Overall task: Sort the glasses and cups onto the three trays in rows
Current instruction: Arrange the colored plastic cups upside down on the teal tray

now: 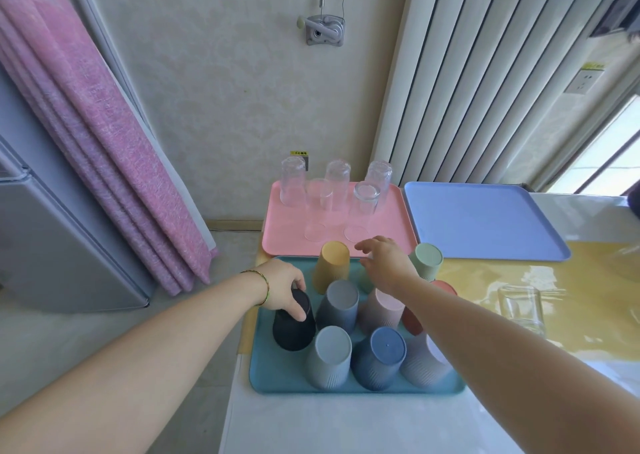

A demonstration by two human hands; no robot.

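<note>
On the teal tray point(273, 367), left hand's point(282, 289) grip clamps an inverted black cup point(294, 332); right hand's point(388, 263) grip apart.

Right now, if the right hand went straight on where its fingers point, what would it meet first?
Probably the nearer right clear glass on the pink tray: the right hand, open, points forward and slightly left at its foot. Depth is unclear, so this is a guess.

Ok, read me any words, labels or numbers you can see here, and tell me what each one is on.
"小心", then blurred characters: small yellow label on the wall behind the glasses.
Too blurred to read: yellow sticker above the wall socket.
No other text shows.
</note>
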